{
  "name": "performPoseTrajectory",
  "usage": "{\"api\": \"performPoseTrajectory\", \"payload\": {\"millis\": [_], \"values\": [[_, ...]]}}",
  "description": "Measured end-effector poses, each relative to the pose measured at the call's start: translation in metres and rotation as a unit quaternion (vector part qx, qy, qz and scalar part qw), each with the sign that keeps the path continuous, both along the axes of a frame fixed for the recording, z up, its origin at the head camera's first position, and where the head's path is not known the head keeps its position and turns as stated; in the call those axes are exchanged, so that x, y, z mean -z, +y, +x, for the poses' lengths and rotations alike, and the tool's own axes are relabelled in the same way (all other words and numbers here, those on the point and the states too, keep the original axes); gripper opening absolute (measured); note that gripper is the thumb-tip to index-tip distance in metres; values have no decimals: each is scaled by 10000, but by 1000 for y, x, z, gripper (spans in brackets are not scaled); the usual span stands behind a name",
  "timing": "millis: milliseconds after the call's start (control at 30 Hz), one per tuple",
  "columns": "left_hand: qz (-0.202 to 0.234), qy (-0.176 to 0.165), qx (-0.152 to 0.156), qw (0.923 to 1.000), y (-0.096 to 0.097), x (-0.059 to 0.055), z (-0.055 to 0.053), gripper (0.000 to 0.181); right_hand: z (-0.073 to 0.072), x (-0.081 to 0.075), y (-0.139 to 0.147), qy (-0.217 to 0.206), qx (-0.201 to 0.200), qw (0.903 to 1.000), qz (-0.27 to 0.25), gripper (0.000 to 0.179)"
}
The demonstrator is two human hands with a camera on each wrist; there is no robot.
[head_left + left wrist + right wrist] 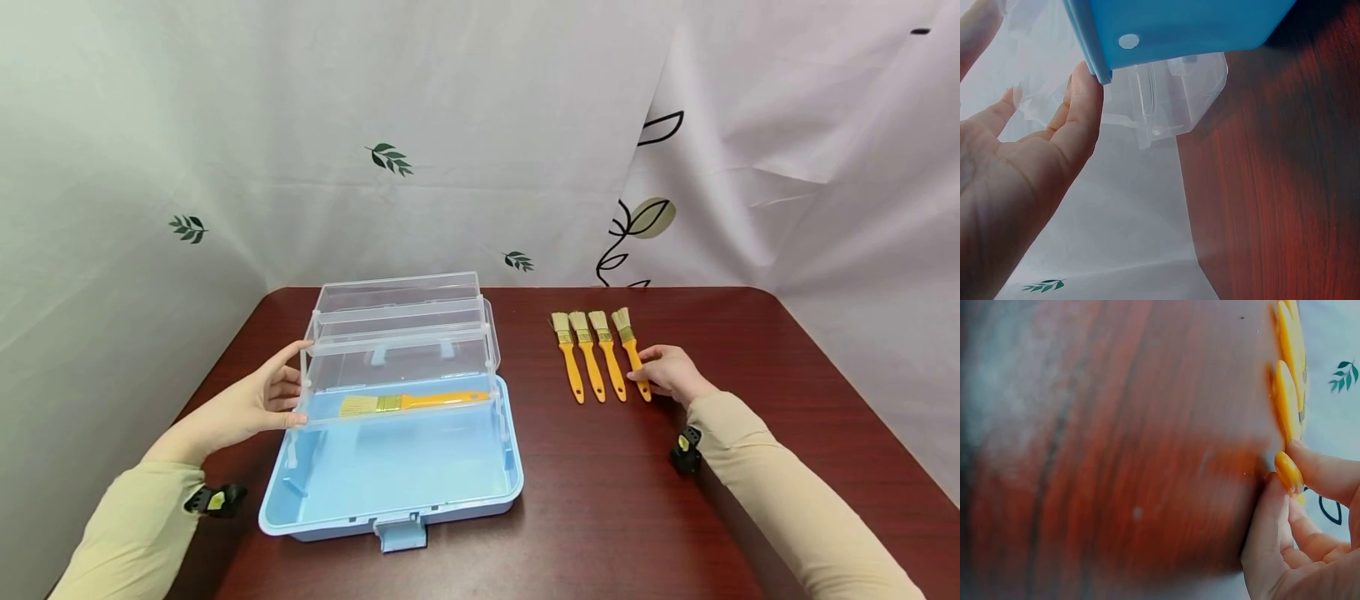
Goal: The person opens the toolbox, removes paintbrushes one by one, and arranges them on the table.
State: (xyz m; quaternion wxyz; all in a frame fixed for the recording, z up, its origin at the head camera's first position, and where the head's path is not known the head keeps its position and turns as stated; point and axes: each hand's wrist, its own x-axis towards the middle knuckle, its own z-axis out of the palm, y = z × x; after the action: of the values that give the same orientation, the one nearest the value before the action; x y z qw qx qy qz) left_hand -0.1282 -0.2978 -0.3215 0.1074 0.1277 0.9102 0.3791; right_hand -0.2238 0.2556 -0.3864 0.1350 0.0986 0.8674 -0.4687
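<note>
To the left stands an open light-blue toolbox (397, 467) with a fold-out clear plastic tray (318, 383) raised over its back half. One paintbrush (442, 400) with a yellow handle lies across the lower tray level, bristles leftward. My left hand (251, 404) holds the tray's left end, index finger at the upper part and thumb at the lower corner. On the right, my right hand (670, 372) pinches the handle end of a yellow paintbrush (631, 350) between thumb and fingers. This brush is the rightmost in a row on the table, bristles pointing away.
Three similar paintbrushes (588, 358) lie side by side, left of the pinched one. The toolbox latch (401, 533) hangs at its front. Behind the dark red wooden table (600, 500) hangs a pale cloth (465, 208) with leaf prints.
</note>
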Motion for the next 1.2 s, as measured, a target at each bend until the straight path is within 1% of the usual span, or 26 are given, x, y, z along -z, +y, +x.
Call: {"api": "performPoseTrajectory", "payload": {"millis": [100,367,667,933,1067,1200], "values": [[-8,5,-6,10000,0,0,0,101,0,0,-1,70,-71,9999,42,50],[-11,51,25,10000,0,0,0,101,-2,2,-3,250,-75,9994,227,50],[23,44,54,10000,0,-1,0,101,0,0,-3,349,-128,9983,451,48],[7,34,47,10000,0,-1,0,101,2,2,1,577,-209,9963,594,47],[-3,29,39,10000,0,-1,0,101,2,1,3,670,-249,9956,610,47],[-28,41,17,10000,1,-1,0,101,2,1,6,679,-268,9958,555,48]]}}
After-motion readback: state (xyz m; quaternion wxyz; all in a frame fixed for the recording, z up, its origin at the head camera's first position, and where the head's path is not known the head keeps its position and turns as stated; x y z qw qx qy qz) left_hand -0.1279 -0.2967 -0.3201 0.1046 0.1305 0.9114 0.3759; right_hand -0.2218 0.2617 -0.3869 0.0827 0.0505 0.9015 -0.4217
